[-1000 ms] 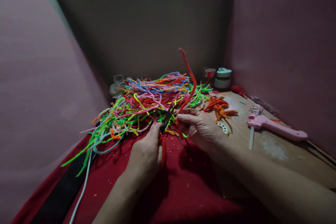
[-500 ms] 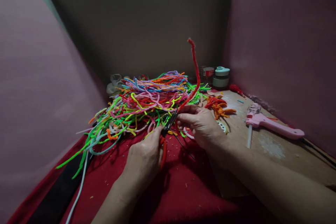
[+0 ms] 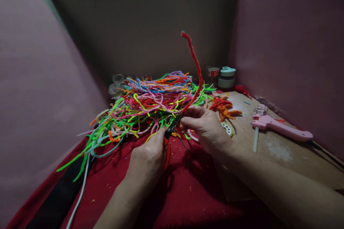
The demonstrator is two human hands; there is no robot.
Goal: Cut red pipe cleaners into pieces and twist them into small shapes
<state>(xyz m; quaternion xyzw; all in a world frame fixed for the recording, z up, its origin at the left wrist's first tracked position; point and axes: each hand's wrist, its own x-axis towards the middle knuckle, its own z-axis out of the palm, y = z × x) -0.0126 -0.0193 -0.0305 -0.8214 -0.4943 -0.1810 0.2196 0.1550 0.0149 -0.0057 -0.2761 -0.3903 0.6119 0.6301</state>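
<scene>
Gripping a red-handled cutter [image 3: 170, 132], the left hand [image 3: 147, 157] is closed around the handles, with the dark nose aimed up and to the right. The right hand [image 3: 206, 128] pinches the lower end of a red pipe cleaner [image 3: 199, 73] between thumb and fingertips, just beside that nose. Cutter tip and stem meet at the pinch, though I cannot tell whether the blades are actually around the stem.

Key relation: the pipe cleaner's long axis runs nearly upright from the right hand, bows slightly right, then hooks left at the top. It stands directly in front of both hands and above the multicoloured pile [image 3: 150, 100]. The right hand is the nearer one and touches it; the left reaches it only through the tool.

Both hands hover over the red cloth [image 3: 182, 193]. A pink glue gun [image 3: 279, 130] lies well apart on the wooden board [image 3: 282, 157].

Versus the half-second-earlier frame, the free tip is higher and has swung left. The hands have barely shifted.
</scene>
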